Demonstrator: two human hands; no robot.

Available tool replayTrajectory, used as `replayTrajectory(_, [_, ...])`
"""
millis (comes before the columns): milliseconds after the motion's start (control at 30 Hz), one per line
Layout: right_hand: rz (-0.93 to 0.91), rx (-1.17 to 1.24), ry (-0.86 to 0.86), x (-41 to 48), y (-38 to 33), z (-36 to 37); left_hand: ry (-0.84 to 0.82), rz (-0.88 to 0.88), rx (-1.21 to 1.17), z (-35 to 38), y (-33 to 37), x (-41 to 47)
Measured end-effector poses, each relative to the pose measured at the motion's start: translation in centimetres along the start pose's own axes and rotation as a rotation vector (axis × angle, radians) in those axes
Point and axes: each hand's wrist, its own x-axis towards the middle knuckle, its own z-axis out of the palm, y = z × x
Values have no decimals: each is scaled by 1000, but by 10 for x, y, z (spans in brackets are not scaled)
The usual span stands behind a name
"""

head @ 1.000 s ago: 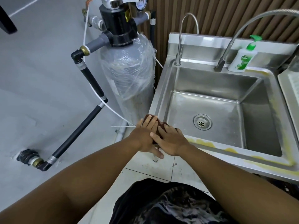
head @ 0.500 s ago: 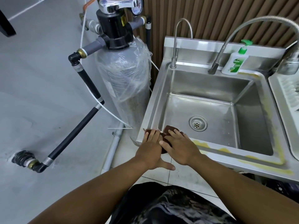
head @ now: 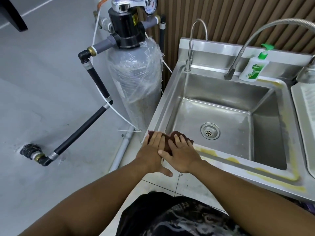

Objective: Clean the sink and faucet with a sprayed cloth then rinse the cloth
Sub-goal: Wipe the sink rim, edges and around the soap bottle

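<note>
Here's the cloth (head: 177,134), a dark reddish-brown rag with a soft, nappy look, spread over the near-left corner of the sink (head: 160,106), right on the rim. Both hands are down on it: the left hand (head: 152,150) lies flat with its fingers straight and its thumb sticking out past the edge, the right hand (head: 181,154) is flat beside it with fingers spread. Neither one grips; they are pressing, palms down. The sink is brushed stainless steel, a deep square basin with a round perforated drain (head: 210,131) in the floor, and a yellowish stain (head: 272,174) runs along the front and right rim. At the back, a thin gooseneck faucet (head: 190,48) stands on the left, and a ribbed flexible metal spout (head: 242,53) curves in from the right. Next to it is a white pump bottle (head: 254,68) with a green top, label reading Dettol. To the sink's left stands a grey cylindrical tank (head: 136,82) wrapped in crinkled clear film, with black pipe (head: 85,132) elbowing down to the floor.
</note>
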Motion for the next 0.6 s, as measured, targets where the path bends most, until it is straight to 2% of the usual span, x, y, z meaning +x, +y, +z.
replayTrajectory(200, [15, 21, -45, 29, -44, -3, -27, -21, 43, -3, -47, 4])
replayTrajectory(433, [-4, 56, 56, 14, -20, 14, -5, -13, -28, -1, -14, 2])
replayTrajectory(600, [20, 61, 94, -11, 8, 17, -19, 68, -33, -1, 16, 9])
